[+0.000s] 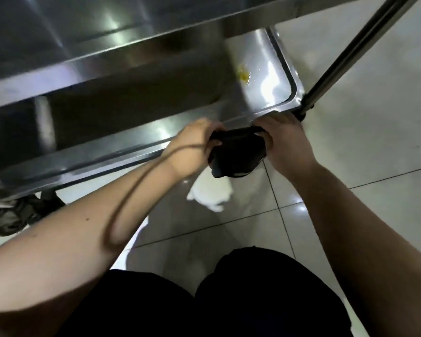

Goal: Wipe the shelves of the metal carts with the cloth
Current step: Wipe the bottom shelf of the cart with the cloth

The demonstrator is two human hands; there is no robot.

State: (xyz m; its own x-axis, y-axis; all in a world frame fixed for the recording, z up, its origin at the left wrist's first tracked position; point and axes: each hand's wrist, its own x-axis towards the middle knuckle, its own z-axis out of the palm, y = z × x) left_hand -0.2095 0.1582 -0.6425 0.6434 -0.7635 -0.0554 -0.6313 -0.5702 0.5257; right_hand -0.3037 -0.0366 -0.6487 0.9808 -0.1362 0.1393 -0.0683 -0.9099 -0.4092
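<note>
Metal cart across the far left, tiered; lower shelf jutting right, bearing a yellow smear not yet wiped. Pale tiled floor beneath. Left hand and right hand at the shelf's near rim, fingers clamped on opposite ends of the dark cloth, stretched between, probably refolding for a clean face.

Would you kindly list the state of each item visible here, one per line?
dark cloth: bunched, held off the shelf by both hands
left hand: closed on the cloth
right hand: closed on the cloth
lower shelf: soiled by a yellow stain
white cloth: crumpled on the floor
</note>
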